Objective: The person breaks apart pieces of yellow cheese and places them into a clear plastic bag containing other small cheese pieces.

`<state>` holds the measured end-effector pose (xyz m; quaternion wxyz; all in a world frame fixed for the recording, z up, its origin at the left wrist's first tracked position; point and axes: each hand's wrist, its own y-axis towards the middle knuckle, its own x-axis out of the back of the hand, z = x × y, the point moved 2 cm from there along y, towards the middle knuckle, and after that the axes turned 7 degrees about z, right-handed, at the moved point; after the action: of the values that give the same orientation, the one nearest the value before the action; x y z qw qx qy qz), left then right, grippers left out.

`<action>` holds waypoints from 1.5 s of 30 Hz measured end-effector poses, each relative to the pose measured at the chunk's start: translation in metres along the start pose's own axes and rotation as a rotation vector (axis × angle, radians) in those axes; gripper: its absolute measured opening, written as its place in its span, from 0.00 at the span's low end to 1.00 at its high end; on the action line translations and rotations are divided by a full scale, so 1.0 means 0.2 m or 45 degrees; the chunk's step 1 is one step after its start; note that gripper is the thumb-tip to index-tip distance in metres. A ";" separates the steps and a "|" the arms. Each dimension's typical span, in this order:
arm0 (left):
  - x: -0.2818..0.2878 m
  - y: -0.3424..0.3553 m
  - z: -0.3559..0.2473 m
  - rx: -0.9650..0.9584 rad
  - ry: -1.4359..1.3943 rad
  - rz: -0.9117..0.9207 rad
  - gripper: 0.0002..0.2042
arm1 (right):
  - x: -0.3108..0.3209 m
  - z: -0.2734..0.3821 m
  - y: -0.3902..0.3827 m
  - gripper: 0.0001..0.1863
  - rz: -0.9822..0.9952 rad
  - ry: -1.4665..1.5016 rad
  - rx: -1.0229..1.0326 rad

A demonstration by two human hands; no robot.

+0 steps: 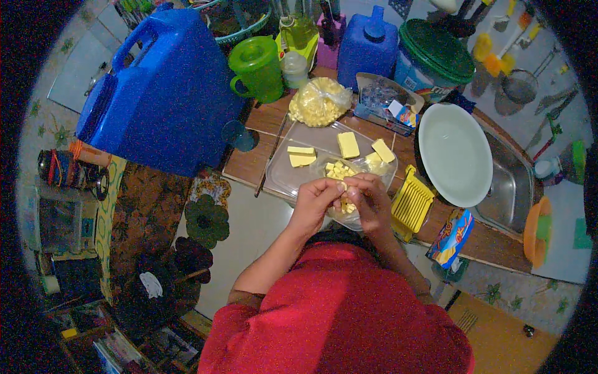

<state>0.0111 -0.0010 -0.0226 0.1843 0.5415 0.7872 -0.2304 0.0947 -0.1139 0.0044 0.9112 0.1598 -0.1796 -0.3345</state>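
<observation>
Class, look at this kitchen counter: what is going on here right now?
A person in a red shirt stands at a wooden counter, both hands together over a clear tray. The left hand and right hand pinch small yellow cubes above a small clear container. Bigger yellow slabs lie farther back in the tray. A yellow slotted cutter sits to the right, a white bowl beyond it, and a bag of yellow pieces behind the tray.

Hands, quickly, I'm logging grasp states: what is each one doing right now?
Left hand: fingers curled, pinching small yellow cubes over the clear plastic tray.
Right hand: fingers curled, pinching at the same cubes; exact grip cannot be told.
</observation>
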 end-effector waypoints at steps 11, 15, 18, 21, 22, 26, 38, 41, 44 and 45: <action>-0.06 0.00 -0.06 0.013 0.347 0.079 0.07 | 0.04 -0.04 -0.01 0.12 0.037 0.218 -0.276; -0.04 -0.01 -0.05 0.046 0.258 0.079 0.07 | 0.04 -0.02 0.00 0.10 0.020 0.282 -0.289; -0.03 0.00 -0.04 0.038 0.080 0.119 0.08 | 0.03 -0.03 -0.01 0.09 0.001 0.343 -0.313; -0.03 0.00 -0.04 0.020 0.126 0.114 0.08 | 0.02 -0.01 0.00 0.09 -0.021 0.383 -0.315; -0.04 0.00 -0.04 0.020 0.126 0.114 0.08 | 0.02 -0.01 0.00 0.09 -0.028 0.417 -0.322; -0.04 0.00 -0.04 0.020 0.093 0.118 0.07 | 0.02 -0.04 0.00 0.09 -0.005 0.262 -0.190; -0.04 0.00 -0.04 0.044 0.010 0.088 0.07 | 0.02 0.00 0.01 0.11 0.022 0.329 -0.320; -0.04 0.01 -0.03 0.039 0.003 0.056 0.07 | 0.01 0.01 0.01 0.12 0.006 0.387 -0.375; -0.03 0.01 -0.03 0.038 0.000 0.040 0.07 | 0.02 -0.02 0.00 0.12 0.019 0.402 -0.323; -0.03 0.01 -0.03 0.036 0.009 0.050 0.07 | 0.02 -0.03 -0.01 0.12 0.018 0.402 -0.323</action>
<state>0.0144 -0.0020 -0.0146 0.1783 0.5603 0.7737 -0.2359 0.0994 -0.1159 -0.0014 0.9433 0.0930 0.0081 -0.3187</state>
